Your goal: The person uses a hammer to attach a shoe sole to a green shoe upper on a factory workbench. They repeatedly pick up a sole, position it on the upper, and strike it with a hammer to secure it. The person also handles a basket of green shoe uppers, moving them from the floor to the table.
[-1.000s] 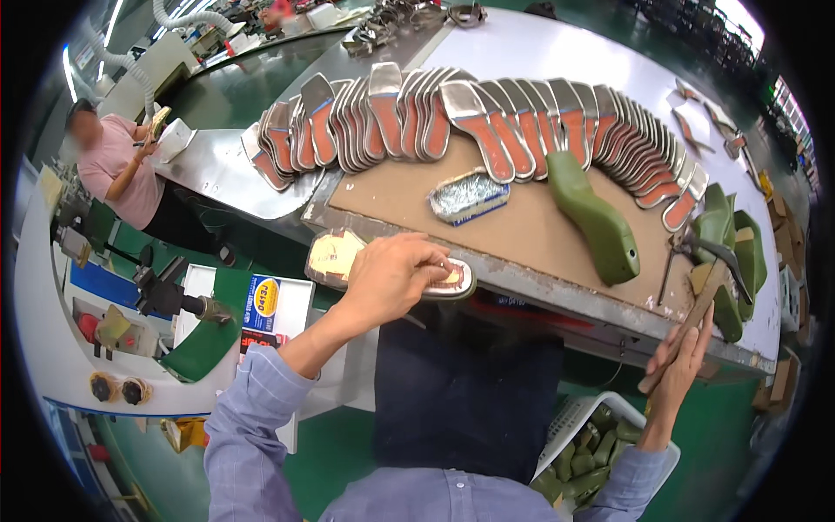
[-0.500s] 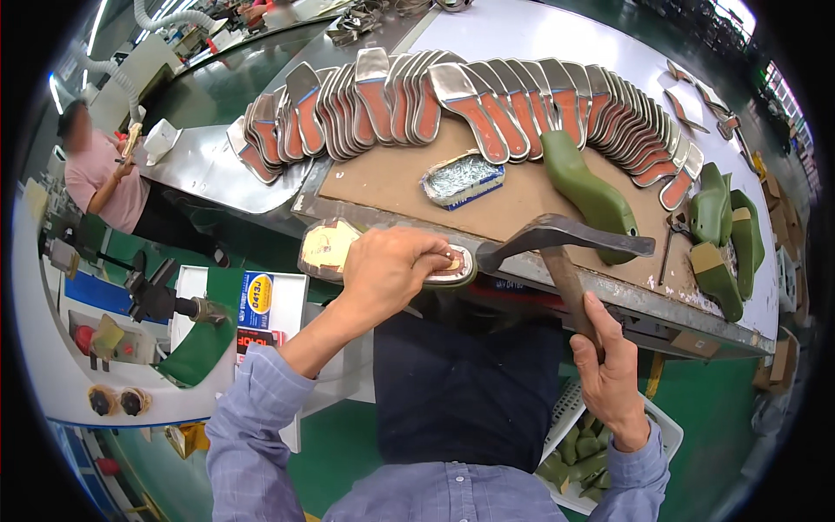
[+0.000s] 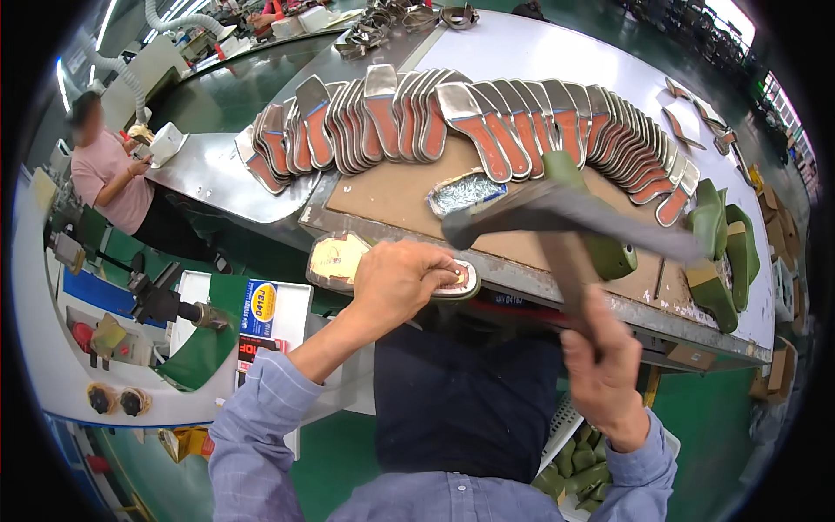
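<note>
Head view. Hands at the near edge of the table [image 3: 522, 52], a grey top with a brown board [image 3: 391, 187] laid on it.

Left hand [image 3: 396, 283]: grip clenched over a shoe sole [image 3: 348, 261], pressing it down at the table's near edge. The sole's pale heel end shows left of the knuckles; its toe end with a red rim pokes out to the right of the fingers.

Right hand [image 3: 604, 365]: grip clenched round the wooden handle of a hammer [image 3: 557, 213]. Hammer raised above the table, blurred; its long dark head lies crosswise over the board, left end just above and right of the left hand, not touching the sole.

On the board, behind the hammer head: small metal tin [image 3: 461, 190] of nails, open. Green shoe form [image 3: 600, 244] lies partly hidden behind the hammer, near the board's right end.

Far side of the board: long arc of soles [image 3: 487, 130], silver with red centres, overlapped on edge from the left corner round to the right edge. More green forms [image 3: 726, 244] stacked at the table's right edge.

Below the table, right: white crate with green pieces [image 3: 578, 474]. Left: another person in a pink top [image 3: 109, 178] at a neighbouring bench.
</note>
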`<state>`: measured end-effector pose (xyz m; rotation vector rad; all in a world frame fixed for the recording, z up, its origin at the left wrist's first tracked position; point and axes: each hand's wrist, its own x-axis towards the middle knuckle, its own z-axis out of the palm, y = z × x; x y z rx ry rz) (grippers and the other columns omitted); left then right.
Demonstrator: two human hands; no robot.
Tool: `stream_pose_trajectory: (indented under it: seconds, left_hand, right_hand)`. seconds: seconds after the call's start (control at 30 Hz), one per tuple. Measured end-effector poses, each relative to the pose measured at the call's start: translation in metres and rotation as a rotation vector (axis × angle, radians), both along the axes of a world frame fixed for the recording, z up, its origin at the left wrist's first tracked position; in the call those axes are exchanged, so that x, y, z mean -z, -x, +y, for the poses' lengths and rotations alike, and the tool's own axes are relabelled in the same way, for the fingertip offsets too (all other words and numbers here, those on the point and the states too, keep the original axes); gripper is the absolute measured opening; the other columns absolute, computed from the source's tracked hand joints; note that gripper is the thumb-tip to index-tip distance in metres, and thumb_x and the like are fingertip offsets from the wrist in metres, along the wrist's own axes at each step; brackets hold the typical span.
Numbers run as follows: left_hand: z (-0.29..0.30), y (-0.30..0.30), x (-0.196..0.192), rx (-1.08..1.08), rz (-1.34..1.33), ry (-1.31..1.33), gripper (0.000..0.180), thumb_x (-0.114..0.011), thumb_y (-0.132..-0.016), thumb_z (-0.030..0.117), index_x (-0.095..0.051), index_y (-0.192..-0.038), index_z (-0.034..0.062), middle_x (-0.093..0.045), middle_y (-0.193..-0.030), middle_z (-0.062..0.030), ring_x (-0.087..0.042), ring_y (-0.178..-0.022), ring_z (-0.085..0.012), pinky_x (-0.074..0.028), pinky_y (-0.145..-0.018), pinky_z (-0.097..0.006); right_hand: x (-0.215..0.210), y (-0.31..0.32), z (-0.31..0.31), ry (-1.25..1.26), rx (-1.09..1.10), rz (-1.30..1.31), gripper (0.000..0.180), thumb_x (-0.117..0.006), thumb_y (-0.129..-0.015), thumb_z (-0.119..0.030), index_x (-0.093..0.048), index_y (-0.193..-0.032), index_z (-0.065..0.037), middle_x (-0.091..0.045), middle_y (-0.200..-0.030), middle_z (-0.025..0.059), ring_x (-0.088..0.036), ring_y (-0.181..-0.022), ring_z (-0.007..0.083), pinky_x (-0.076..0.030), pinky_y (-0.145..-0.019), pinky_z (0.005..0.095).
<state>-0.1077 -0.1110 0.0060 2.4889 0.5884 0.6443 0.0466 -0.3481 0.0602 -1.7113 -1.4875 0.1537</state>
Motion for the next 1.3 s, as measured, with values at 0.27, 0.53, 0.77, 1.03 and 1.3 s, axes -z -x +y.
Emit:
stream_pose_trajectory:
  seconds: [0.27,0.53,0.77,1.03,1.3]
  left_hand:
    - [0.022,0.022,-0.04,0.208,0.321,-0.398,0.067,-0.08,-0.078,0.048,-0.06,-0.131,0.012,-0.064,-0.127,-0.016,-0.059,-0.121,-0.034,-0.04,-0.104,-0.047]
    - [0.03,0.03,-0.027,0.294,0.346,-0.312,0.054,-0.079,-0.077,0.041,-0.064,-0.121,0.0149,-0.065,-0.102,-0.0059,-0.063,-0.099,-0.0253,-0.041,-0.092,-0.041]
    - [0.028,0.027,-0.021,0.289,0.347,-0.332,0.054,-0.08,-0.075,0.039,-0.064,-0.12,0.0143,-0.063,-0.1,-0.0054,-0.061,-0.096,-0.0238,-0.04,-0.091,-0.039]
    - [0.024,0.03,-0.022,0.244,0.356,-0.342,0.053,-0.079,-0.077,0.042,-0.064,-0.119,0.0141,-0.061,-0.099,-0.0056,-0.06,-0.096,-0.0236,-0.04,-0.088,-0.039]
    - [0.026,0.032,-0.019,0.256,0.336,-0.352,0.049,-0.077,-0.078,0.043,-0.064,-0.115,0.0132,-0.06,-0.097,-0.007,-0.061,-0.096,-0.0257,-0.042,-0.084,-0.041]
  right_hand:
    - [0.023,-0.012,-0.015,0.031,0.179,0.303,0.052,-0.058,-0.101,-0.008,-0.042,-0.15,-0.006,-0.067,-0.092,0.0112,-0.058,-0.067,0.0143,-0.049,-0.065,0.0267]
    - [0.048,-0.007,-0.053,0.09,0.332,0.606,0.054,-0.054,-0.103,-0.007,-0.035,-0.153,-0.007,-0.054,-0.077,0.0003,-0.046,-0.063,0.0061,-0.04,-0.057,0.0227]
    - [0.038,0.002,-0.043,0.106,0.181,0.341,0.057,-0.064,-0.095,0.001,-0.041,-0.148,-0.005,-0.069,-0.112,0.019,-0.067,-0.08,0.0197,-0.053,-0.073,0.03]
    - [0.015,0.008,-0.039,-0.411,0.148,0.258,0.044,-0.063,-0.094,0.001,-0.052,-0.135,0.006,-0.064,-0.119,0.0283,-0.069,-0.106,0.0335,-0.054,-0.09,0.0358]
    - [-0.002,-0.001,-0.008,-0.136,0.226,-0.011,0.046,-0.071,-0.089,-0.001,-0.059,-0.133,0.002,-0.066,-0.127,0.0223,-0.068,-0.113,0.0331,-0.053,-0.094,0.0383]
